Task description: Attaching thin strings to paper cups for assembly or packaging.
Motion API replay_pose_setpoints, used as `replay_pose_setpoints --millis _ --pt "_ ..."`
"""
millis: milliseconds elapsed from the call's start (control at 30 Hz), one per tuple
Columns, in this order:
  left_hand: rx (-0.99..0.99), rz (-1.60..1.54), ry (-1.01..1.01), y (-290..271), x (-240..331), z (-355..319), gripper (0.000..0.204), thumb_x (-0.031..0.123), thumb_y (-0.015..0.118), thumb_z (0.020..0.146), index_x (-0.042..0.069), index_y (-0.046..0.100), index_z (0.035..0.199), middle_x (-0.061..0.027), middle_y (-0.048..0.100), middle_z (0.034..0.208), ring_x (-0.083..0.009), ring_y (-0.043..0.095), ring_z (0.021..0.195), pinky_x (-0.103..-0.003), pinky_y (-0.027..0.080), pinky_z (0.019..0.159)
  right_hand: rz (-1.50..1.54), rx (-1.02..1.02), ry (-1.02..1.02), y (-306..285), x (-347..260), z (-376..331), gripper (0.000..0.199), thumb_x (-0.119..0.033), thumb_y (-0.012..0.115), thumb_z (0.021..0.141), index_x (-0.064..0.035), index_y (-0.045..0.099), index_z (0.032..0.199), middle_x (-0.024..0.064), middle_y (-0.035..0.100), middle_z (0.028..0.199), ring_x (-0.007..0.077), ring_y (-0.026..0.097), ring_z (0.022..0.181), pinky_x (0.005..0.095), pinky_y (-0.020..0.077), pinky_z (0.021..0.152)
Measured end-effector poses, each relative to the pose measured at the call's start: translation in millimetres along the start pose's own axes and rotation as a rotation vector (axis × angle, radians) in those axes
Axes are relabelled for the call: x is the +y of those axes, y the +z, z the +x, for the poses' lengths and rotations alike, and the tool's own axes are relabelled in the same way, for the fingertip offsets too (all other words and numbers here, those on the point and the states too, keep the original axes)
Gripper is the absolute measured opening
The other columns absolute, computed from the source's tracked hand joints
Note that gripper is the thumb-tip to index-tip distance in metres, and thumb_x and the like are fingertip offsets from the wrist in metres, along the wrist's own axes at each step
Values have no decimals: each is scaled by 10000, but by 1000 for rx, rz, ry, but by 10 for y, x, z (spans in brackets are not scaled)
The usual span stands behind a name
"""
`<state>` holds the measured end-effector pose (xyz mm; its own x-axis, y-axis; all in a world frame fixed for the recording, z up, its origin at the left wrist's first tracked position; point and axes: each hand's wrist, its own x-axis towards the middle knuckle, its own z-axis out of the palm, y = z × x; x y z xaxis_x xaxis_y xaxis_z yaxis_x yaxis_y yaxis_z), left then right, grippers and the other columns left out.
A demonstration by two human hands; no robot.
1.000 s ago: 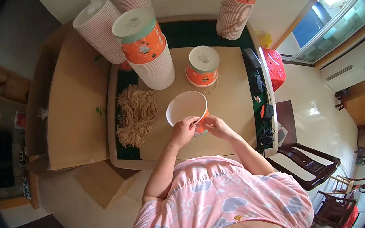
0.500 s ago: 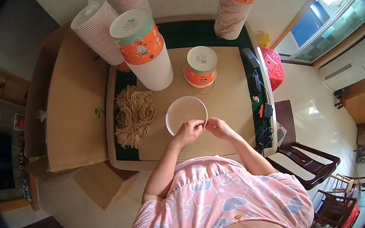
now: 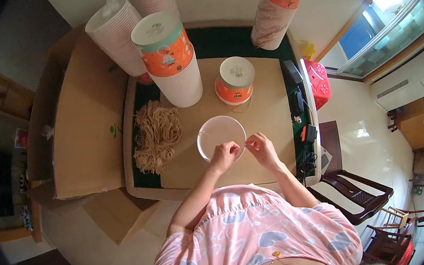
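A white paper bucket stands mouth up on a cardboard sheet in front of me, with a short pale strand near its left rim. My left hand is over the near side of the mouth, its fingers curled together. At the right rim my right hand is pinched, its fingertips next to the bucket wall. Whatever is between the fingers of either hand is too small to make out. Beyond the bucket an upside-down orange bucket with a pale base has a string loop at its rim. A bundle of beige strings lies to the left.
Tall stacks of nested buckets stand behind: one orange-topped stack, a white stack and another stack at far right. Black adapters line the table's right edge. A large cardboard box is at left, a dark chair at right.
My hands have come apart slightly; the left is now over the bucket's mouth, and the right has shifted a little rightward. The whole view has moved slightly.
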<state>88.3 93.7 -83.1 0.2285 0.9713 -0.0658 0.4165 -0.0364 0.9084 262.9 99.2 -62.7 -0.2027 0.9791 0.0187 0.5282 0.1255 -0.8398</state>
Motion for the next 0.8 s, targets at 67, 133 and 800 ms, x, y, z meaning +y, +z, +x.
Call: replay_pose_setpoints --millis 67,133,800 --pt "39 48 14 -15 30 23 100 98 615 786 20 643 842 -132 649 737 -204 644 674 -311 489 599 -29 -81 -38 13 -133 27 139 -125 650 759 -75 606 881 103 565 817 244 583 662 344 487 621" --pt "44 47 -6 -50 86 25 107 103 619 789 20 646 851 -128 652 739 -202 645 674 -307 493 607 -184 -67 -163 76 -93 68 126 -130 654 757 -62 617 857 113 566 809 262 585 674 355 484 626" --pt "175 33 167 215 -191 133 164 109 670 700 24 557 781 -145 603 815 -315 595 796 -381 475 694 115 -59 136 112 23 186 72 -53 611 789 -18 638 846 92 648 722 139 609 654 265 479 593"
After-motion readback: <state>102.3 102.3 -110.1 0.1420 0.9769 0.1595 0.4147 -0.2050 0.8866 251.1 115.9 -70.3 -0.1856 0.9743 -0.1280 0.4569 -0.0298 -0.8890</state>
